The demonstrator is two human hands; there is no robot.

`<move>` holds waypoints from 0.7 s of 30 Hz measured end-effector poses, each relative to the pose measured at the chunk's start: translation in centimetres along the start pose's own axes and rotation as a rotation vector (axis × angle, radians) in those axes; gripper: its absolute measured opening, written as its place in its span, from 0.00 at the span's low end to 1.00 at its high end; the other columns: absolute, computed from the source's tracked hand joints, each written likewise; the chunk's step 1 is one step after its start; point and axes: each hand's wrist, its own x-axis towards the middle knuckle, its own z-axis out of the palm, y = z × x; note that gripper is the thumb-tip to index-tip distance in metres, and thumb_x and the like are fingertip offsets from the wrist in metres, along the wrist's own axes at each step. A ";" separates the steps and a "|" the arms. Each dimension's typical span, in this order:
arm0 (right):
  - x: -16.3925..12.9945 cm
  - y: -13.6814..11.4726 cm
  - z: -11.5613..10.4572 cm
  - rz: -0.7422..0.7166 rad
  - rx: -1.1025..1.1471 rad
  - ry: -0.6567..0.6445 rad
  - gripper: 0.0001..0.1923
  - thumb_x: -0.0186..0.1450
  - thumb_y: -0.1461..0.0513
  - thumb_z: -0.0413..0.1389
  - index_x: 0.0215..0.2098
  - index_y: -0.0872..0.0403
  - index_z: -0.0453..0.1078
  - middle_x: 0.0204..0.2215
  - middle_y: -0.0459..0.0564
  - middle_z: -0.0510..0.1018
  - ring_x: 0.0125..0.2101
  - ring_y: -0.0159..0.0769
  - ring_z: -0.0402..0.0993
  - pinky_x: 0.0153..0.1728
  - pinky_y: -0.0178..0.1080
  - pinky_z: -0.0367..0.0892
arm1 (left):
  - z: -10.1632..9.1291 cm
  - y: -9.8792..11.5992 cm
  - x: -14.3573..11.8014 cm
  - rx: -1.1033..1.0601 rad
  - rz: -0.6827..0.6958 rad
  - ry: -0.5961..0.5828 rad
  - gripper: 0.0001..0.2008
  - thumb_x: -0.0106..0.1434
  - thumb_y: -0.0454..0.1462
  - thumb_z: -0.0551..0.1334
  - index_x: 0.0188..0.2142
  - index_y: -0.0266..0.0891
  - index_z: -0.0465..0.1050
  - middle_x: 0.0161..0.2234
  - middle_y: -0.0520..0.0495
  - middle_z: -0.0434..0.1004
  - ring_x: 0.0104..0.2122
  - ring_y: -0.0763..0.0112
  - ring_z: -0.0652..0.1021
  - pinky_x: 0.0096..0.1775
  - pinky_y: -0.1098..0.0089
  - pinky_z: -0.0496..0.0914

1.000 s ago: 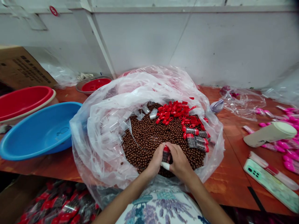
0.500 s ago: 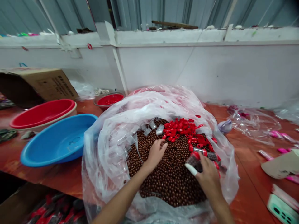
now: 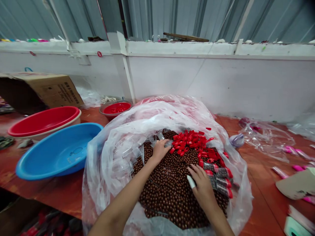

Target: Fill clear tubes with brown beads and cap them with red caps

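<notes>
Reddish-brown table (image 3: 256, 196): blue basin (image 3: 56, 150), red basin (image 3: 41, 120), cardboard box (image 3: 49, 90), bead-filled plastic bag (image 3: 118, 157).

Clear empty tubes (image 3: 128, 151) heaped at left edge of brown beads (image 3: 169, 190); filled tubes (image 3: 219, 178) with red caps lying side by side at right; loose red caps (image 3: 189, 141) piled behind.

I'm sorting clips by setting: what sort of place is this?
Probably a small packing workshop. A plastic-lined basin of brown beads with loose red caps and filled, capped tubes sits on a workbench, under corrugated metal walls.
</notes>
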 end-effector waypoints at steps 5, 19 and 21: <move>4.7 1.2 0.5 -0.051 -0.043 -0.076 0.29 0.51 0.75 0.45 0.49 0.54 0.67 0.47 0.53 0.72 0.47 0.41 0.66 0.47 0.48 0.65 | -2.4 -0.7 -2.6 -0.156 -0.026 0.009 0.13 0.62 0.43 0.52 0.39 0.39 0.69 0.37 0.47 0.73 0.38 0.67 0.73 0.44 0.65 0.66; 6.8 -0.4 -0.5 0.004 0.058 -0.213 0.18 0.63 0.67 0.46 0.50 0.52 0.66 0.44 0.51 0.74 0.43 0.40 0.67 0.45 0.43 0.63 | -4.6 0.2 -9.9 -0.331 -0.015 -0.437 0.11 0.58 0.39 0.58 0.40 0.42 0.73 0.36 0.48 0.74 0.38 0.67 0.73 0.43 0.68 0.65; 4.5 -1.3 -2.1 0.129 0.152 -0.168 0.19 0.66 0.62 0.45 0.54 0.51 0.61 0.49 0.50 0.72 0.47 0.39 0.67 0.48 0.43 0.63 | -3.1 0.6 -10.1 -0.289 0.032 -0.475 0.14 0.57 0.38 0.59 0.44 0.44 0.72 0.37 0.49 0.75 0.38 0.66 0.74 0.43 0.69 0.64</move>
